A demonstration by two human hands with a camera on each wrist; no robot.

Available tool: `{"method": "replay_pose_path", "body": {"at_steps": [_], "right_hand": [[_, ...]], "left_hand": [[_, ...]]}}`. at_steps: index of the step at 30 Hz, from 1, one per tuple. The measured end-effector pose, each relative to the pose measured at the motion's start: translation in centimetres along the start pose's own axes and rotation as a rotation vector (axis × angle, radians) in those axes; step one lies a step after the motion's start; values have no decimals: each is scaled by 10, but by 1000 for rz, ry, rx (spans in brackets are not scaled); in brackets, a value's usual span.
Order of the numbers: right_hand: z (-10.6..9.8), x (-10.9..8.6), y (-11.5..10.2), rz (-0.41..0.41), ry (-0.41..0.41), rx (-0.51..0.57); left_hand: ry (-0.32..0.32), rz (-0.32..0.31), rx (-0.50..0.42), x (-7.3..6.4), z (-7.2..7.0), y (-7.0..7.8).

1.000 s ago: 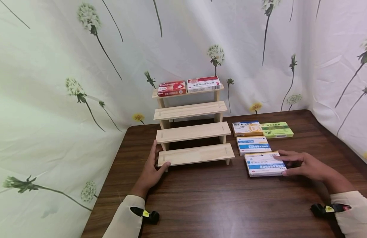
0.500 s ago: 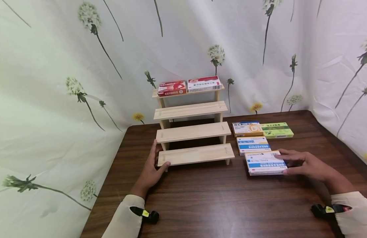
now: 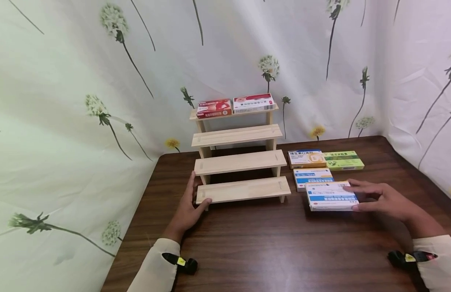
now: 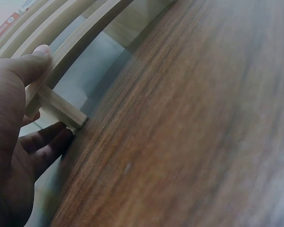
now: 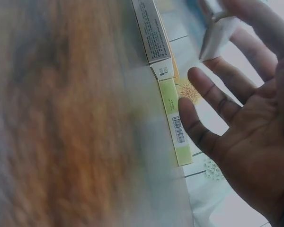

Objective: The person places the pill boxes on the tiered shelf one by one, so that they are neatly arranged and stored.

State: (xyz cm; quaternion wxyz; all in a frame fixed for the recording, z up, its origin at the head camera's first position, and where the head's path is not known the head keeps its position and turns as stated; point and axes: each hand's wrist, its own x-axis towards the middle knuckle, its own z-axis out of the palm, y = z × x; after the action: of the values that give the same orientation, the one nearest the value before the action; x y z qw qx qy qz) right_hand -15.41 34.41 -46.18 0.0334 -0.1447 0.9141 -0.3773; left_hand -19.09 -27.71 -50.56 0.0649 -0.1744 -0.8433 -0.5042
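Observation:
A wooden stepped display rack (image 3: 240,162) stands on the table, with its tiers rising toward the back. My left hand (image 3: 184,209) grips the left end of its lowest tier, thumb on the plank and fingers along the side; in the left wrist view the thumb (image 4: 34,64) lies over the plank's edge. My right hand (image 3: 387,200) pinches a white and blue medicine box (image 3: 331,196) by its right end, held a little above the table. In the right wrist view that box (image 5: 217,35) shows only partly, between thumb and fingers.
Another white and blue box (image 3: 311,178) lies just behind the held one. Behind it are a white and orange box (image 3: 306,158) and a green box (image 3: 344,160). A red box (image 3: 214,108) and a red and white box (image 3: 253,103) sit on the top tier.
My right hand has lifted the white and blue medicine box slightly off the table, tilting its front toward me. The left hand stays on the rack. The head view has shifted a little.

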Motion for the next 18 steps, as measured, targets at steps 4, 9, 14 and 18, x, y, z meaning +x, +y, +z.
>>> {"method": "replay_pose_path", "body": {"at_steps": [4,9,14,18], "right_hand": [[-4,0,0,8,22,20],[-8,3,-2,14,33,30],[-10,9,-3,-12,75,32],[-15,17,-4,-8,84,50]], "left_hand": [[-4,-13,-26,0,1,-1],[-6,-13,-34,0,2,-1],[-10,-10,-55,0,2,0],[-5,-10,-45,-1,1,1]]}}
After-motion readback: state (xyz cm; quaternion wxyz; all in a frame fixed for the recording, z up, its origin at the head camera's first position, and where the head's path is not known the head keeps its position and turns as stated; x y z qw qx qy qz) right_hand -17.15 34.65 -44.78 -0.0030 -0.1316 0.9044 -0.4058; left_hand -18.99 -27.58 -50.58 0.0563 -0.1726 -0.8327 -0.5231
